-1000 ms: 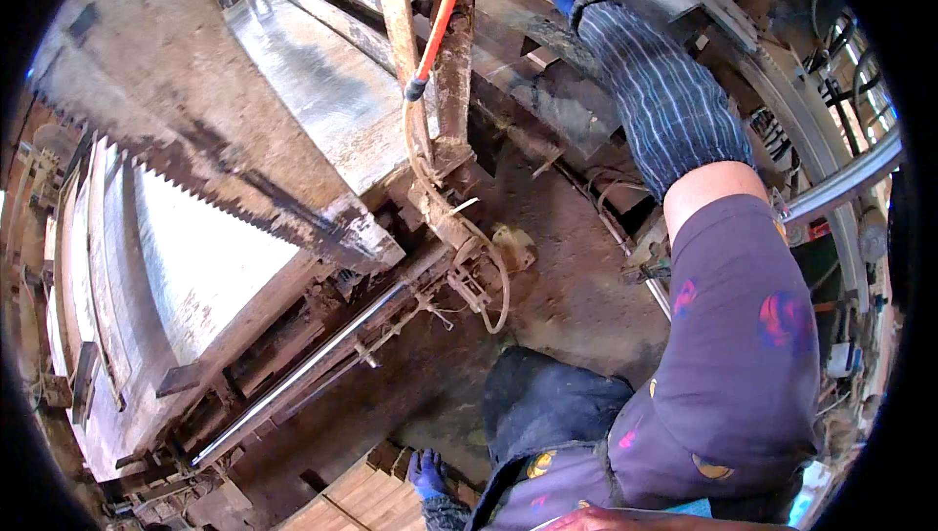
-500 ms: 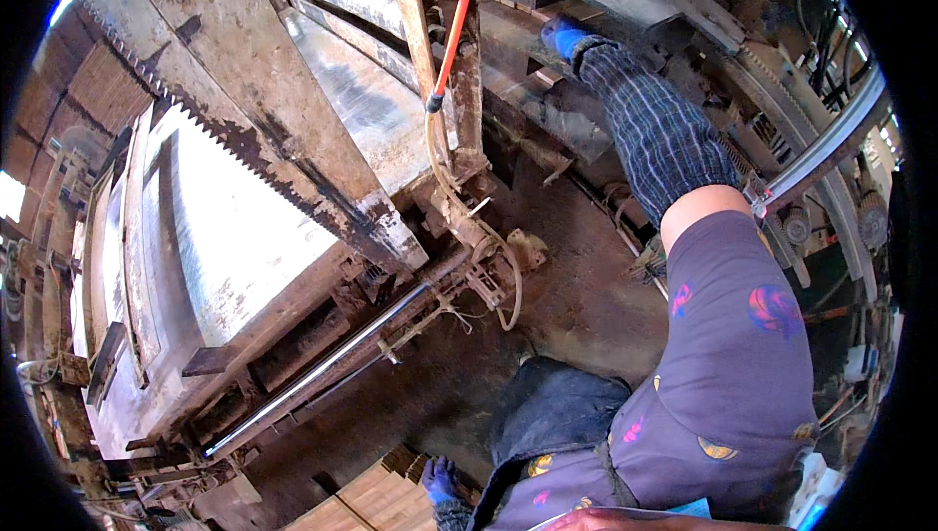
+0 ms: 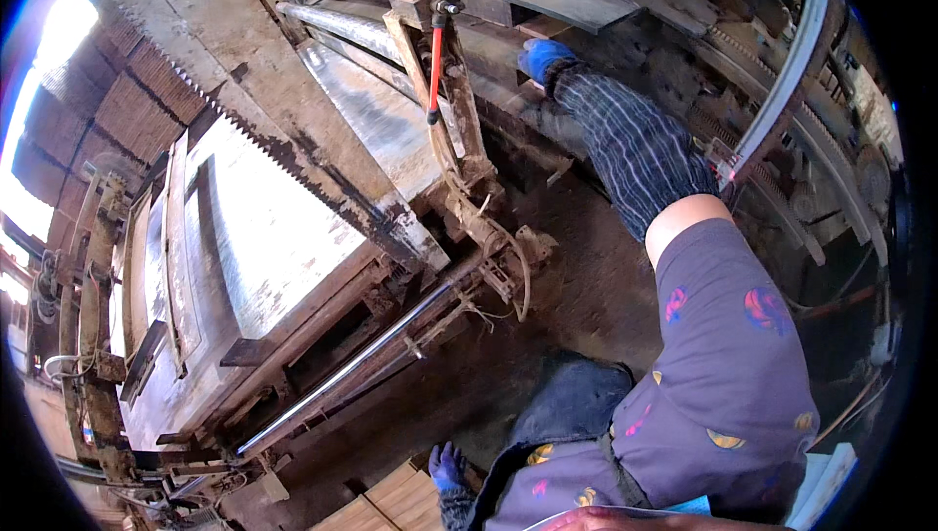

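Observation:
My right hand wears a blue glove below a dark striped sleeve cover. The arm stretches far forward to the machine's dark metal frame. Its fingers look curled in; what they hold, if anything, is hidden. Low in the view, my left hand, also blue-gloved, has its fingers apart and nothing visible in them. It is beside a stack of light wooden boards, and I cannot tell whether it touches them. Near my right hand lies a flat dark plate.
To the left stands a big machine with a shiny metal bed and a long toothed beam. A red-sleeved rod hangs on its rusty post. A metal rail rises at the right, near curved toothed tracks. Brown floor lies between.
The whole view has shifted, with the machine's bed now further right. My right hand appears slightly left and lower, still at the frame. My left hand's fingers are spread more.

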`<state>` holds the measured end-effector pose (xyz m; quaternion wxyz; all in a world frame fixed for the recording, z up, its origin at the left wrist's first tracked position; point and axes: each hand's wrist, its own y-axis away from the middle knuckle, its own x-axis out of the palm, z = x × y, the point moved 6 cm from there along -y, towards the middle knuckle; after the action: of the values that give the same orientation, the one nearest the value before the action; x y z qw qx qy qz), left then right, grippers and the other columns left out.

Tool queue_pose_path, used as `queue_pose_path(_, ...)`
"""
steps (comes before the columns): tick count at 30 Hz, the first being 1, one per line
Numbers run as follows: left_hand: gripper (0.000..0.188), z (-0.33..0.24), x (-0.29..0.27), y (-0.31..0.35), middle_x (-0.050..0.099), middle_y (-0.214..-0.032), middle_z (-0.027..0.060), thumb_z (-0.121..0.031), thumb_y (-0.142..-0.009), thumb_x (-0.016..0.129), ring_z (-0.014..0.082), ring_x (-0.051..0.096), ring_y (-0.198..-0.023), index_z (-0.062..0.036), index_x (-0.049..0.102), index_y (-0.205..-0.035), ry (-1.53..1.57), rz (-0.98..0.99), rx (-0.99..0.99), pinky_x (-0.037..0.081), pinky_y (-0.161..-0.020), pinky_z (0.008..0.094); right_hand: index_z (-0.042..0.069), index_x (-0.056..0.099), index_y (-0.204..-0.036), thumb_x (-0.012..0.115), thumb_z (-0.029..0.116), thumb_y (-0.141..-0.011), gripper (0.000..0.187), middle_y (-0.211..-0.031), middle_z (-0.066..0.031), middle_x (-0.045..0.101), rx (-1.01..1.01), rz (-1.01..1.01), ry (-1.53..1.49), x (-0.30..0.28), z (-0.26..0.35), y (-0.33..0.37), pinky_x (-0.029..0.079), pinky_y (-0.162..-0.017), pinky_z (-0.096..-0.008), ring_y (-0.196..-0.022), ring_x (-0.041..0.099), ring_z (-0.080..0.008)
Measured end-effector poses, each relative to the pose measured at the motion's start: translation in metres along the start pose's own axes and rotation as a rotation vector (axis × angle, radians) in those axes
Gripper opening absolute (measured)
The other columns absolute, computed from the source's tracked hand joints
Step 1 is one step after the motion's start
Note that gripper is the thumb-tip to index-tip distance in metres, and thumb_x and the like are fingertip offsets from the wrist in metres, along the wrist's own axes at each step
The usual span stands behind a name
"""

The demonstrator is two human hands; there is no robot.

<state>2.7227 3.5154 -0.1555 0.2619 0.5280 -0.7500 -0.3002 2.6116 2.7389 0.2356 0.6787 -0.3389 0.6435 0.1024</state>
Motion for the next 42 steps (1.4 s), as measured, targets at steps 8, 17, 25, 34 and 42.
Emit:
queue_pose_path(8,0.048,0.037,-0.032,0.002,0.058,-0.109,0.0118,-0.012,-0.086,0.056,0.0261,0.06,-0.091,-0.0077,0.037,-0.13,0.075,0.061,0.027,0.051,-0.068,0.0347,0.002,0.055,-0.116,0.051,0.032,-0.085,0.043,-0.115,-0.0204,0.056,0.189,-0.189,-0.463,-0.003,-0.015,0.002,0.042,-0.091,-0.0383,-0.107,0.054,-0.0328)
queue_pose_path(17,0.048,0.079,-0.018,0.015,0.059,-0.101,0.0125,-0.008,-0.085,0.056,0.025,0.058,-0.081,-0.011,0.036,-0.128,0.214,0.019,-0.281,0.051,-0.061,0.0351,0.012,0.053,-0.122,0.048,0.047,-0.084,0.052,-0.12,-0.017,0.055,0.287,0.039,-0.232,0.026,-0.078,-0.077,0.042,-0.09,-0.0403,-0.108,0.053,-0.0321)
queue_pose_path(25,0.055,0.103,-0.001,0.002,0.059,-0.103,0.0147,-0.008,-0.084,0.057,0.0272,0.06,-0.082,-0.0113,0.032,-0.133,0.062,-0.123,-0.224,0.052,-0.061,0.0371,0.01,0.059,-0.112,0.05,0.049,-0.083,0.049,-0.112,-0.0167,0.059,0.171,-0.083,-0.221,0.068,-0.071,-0.155,0.044,-0.086,-0.0407,-0.102,0.056,-0.0331)
queue_pose_path(34,0.051,0.017,0.063,0.008,0.058,-0.105,0.0144,-0.007,-0.086,0.054,0.0292,0.06,-0.092,-0.0089,0.033,-0.132,0.13,-0.122,-0.231,0.052,-0.074,0.0392,0.01,0.059,-0.111,0.05,0.049,-0.083,0.049,-0.111,-0.0169,0.059,0.121,-0.07,-0.213,0.087,-0.069,-0.178,0.044,-0.086,-0.0407,-0.101,0.056,-0.0333)
queue_pose_path(42,0.053,0.023,0.066,0.007,0.056,-0.117,0.0148,-0.012,-0.086,0.055,0.0282,0.059,-0.099,-0.0094,0.032,-0.134,-0.003,-0.123,-0.236,0.051,-0.073,0.0383,0.01,0.06,-0.11,0.05,0.049,-0.083,0.049,-0.111,-0.017,0.06,0.113,-0.065,-0.199,0.086,-0.07,-0.176,0.044,-0.085,-0.0408,-0.1,0.057,-0.0335)
